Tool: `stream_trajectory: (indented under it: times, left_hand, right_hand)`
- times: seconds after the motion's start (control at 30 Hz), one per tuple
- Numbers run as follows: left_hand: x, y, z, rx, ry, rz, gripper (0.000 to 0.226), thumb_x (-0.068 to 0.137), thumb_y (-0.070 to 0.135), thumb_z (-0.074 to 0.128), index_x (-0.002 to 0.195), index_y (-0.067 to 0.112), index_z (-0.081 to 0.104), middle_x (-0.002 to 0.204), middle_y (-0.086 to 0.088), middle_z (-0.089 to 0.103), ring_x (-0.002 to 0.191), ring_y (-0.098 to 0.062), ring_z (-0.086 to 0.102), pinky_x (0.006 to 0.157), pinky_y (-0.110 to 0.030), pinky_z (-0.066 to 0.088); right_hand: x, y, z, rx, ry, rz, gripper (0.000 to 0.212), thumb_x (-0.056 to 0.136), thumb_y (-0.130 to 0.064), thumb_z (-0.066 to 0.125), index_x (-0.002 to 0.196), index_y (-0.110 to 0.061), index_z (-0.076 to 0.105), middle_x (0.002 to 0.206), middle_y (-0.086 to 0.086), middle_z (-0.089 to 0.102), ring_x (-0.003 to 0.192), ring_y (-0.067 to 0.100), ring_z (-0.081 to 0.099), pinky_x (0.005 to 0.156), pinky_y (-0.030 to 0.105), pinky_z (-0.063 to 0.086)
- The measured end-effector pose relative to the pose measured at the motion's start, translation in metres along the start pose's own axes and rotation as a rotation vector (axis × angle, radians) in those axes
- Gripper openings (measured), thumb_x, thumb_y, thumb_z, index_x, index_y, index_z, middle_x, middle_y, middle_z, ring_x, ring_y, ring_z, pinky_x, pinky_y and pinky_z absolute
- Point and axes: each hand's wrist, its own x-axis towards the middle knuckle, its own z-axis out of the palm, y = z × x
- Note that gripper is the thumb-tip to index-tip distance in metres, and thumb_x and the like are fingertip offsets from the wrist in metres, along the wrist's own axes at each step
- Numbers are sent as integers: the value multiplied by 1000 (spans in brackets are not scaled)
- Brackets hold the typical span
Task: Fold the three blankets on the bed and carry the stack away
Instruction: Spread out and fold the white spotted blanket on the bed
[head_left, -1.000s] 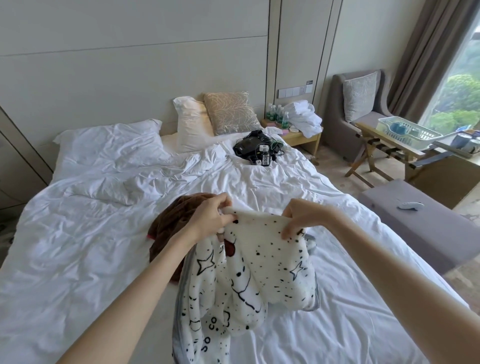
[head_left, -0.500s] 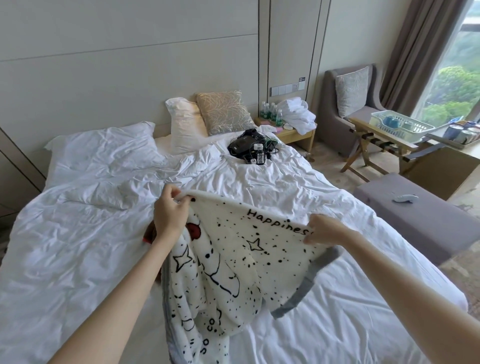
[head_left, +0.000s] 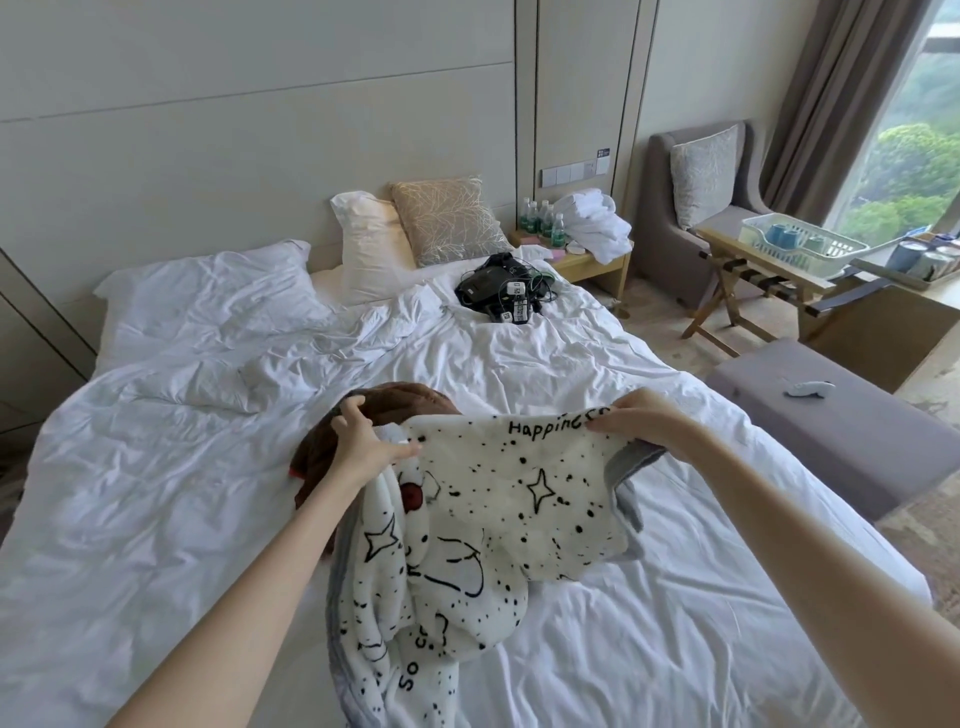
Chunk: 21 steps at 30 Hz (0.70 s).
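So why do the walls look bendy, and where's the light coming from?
Head view: the wide lens bows straight edges, so the wall panels curve; soft daylight enters through the window on the right; nothing glares, and the spotted blanket looks sharp.

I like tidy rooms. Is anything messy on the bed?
Yes. A tangle of black gadgets and cables lies on the rumpled white duvet near the pillows, and a brown blanket sits bunched behind the spotted blanket.

bare forearms (head_left: 270, 597), no sleeves, hands (head_left: 363, 441) ungloved
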Motion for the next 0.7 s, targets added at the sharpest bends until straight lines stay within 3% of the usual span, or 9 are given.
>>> stream_trajectory:
  times: [0.03, 0.1, 0.17, 0.23, 0.3, 0.37, 0.47, 0.6, 0.7]
  left_hand:
    - [-2, 0, 0, -25, -28, -55, 98, 70, 17, 87, 143, 13, 22, 136, -12, 30, 110, -17, 38, 86, -28, 37]
    - [-7, 0, 2, -58, -10, -122, 86, 73, 8, 82, 142, 8, 31, 138, -13, 37, 112, -20, 44, 85, -28, 40]
    - [-10, -1, 6, -71, 86, -129, 55, 74, 2, 76, 124, 2, 53, 119, -9, 56, 105, -23, 54, 75, -25, 43]
    - [-16, 2, 8, -149, 124, -153, 27, 77, 3, 71, 102, 1, 61, 93, -5, 60, 90, -22, 56, 58, -23, 38]
    - [-19, 6, 9, -294, 74, -190, 17, 80, 7, 69, 95, 1, 62, 89, -8, 59, 82, -21, 55, 57, -25, 37]
    - [-25, 14, 7, -389, 9, -195, 9, 82, 12, 67, 88, 7, 62, 87, -8, 60, 81, -20, 56, 61, -27, 40]
    - [-36, 22, 1, -448, -57, -119, 4, 88, 19, 65, 88, 16, 63, 89, -5, 64, 87, -20, 61, 69, -29, 47]
    - [-52, 23, -4, -425, -64, 184, 20, 91, 21, 64, 74, 22, 53, 76, 2, 59, 76, -14, 60, 66, -29, 48]
    - [-65, 24, -8, -424, -121, 345, 28, 91, 25, 66, 71, 25, 46, 78, 1, 61, 73, -16, 60, 64, -36, 51]
  right_hand:
    - [-1, -5, 3, -52, 23, 6, 25, 80, -27, 72, 76, -3, 67, 70, 8, 62, 62, 18, 58, 58, 25, 47]
    - [-6, -13, 10, -1, -18, 14, 26, 83, -23, 71, 70, -4, 62, 63, 6, 58, 55, 15, 54, 53, 22, 45]
    - [-13, -24, 18, 173, -132, -11, 31, 85, -21, 71, 63, -7, 55, 51, 1, 52, 39, 8, 47, 40, 16, 40]
    - [-22, -40, 28, 250, -207, -64, 29, 82, -21, 75, 66, -7, 54, 50, -1, 53, 37, 5, 46, 37, 14, 39]
    - [-28, -58, 39, 203, -215, -122, 25, 79, -22, 77, 82, -7, 57, 69, 1, 57, 51, 7, 51, 42, 13, 42]
    - [-32, -73, 49, 214, -190, -196, 38, 77, -21, 79, 108, -6, 61, 97, 0, 54, 70, 7, 57, 52, 12, 49]
    - [-38, -91, 59, 277, -217, -298, 35, 79, -15, 77, 113, -10, 67, 112, 2, 54, 81, 12, 63, 67, 23, 58]
    - [-48, -108, 65, 414, -379, -343, 21, 84, -9, 71, 102, 2, 70, 90, 13, 72, 67, 13, 70, 58, 19, 55]
    - [-53, -116, 65, 464, -473, -412, 21, 85, 8, 55, 101, 4, 69, 94, 19, 73, 79, 24, 72, 67, 25, 59]
